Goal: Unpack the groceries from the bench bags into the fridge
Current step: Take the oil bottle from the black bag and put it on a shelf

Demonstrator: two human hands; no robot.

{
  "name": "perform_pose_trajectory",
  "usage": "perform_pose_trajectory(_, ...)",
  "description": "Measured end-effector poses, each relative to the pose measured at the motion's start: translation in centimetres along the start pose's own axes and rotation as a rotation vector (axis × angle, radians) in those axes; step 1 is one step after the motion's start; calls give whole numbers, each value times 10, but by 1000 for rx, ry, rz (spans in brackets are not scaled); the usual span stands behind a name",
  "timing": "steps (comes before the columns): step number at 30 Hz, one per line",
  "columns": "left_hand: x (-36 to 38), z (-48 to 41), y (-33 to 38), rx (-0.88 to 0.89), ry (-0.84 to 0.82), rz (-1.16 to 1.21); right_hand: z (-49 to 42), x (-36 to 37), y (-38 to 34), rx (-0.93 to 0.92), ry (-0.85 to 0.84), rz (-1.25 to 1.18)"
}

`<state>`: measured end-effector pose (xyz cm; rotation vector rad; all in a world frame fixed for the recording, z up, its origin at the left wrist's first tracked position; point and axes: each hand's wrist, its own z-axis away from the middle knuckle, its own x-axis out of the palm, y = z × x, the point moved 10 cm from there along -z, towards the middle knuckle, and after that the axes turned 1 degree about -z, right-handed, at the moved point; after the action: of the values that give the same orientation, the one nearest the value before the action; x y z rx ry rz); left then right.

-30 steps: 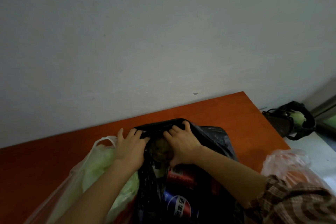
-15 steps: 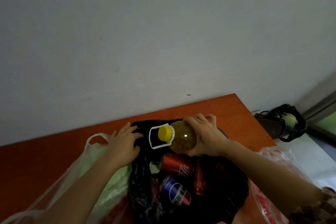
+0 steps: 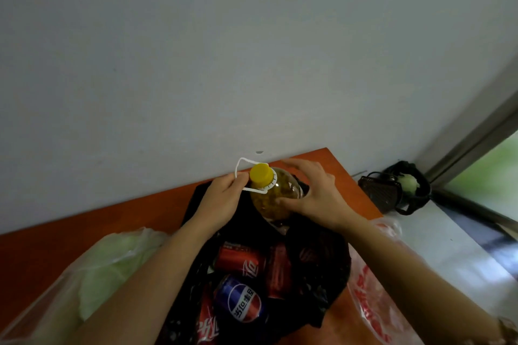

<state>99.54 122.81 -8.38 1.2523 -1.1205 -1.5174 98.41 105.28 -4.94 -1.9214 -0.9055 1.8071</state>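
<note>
Head view: above the black bag (image 3: 316, 255) near the table's (image 3: 84, 232) far edge, the right hand (image 3: 314, 196) grips the oil bottle (image 3: 273, 199) while the left hand (image 3: 221, 202) pinches its white handle (image 3: 246, 161).

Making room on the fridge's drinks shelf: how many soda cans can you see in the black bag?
4 visible in the crumpled black plastic bag: blue cola can, red cola can above it, red can to its right, red can at lower left. More may be hidden.
</note>
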Motion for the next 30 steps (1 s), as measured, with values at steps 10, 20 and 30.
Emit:
perform_pose_trajectory(10,71,5,-14,-116,-345,309,0,-33,-15,-97,-43,402)
perform_pose_trajectory(20,162,-27,-9,154,-310,34,12,-73,28,241,-7,472)
perform_pose_trajectory(30,158,-21,-12,200,-139,-69,17,-63,8,226,57,589)
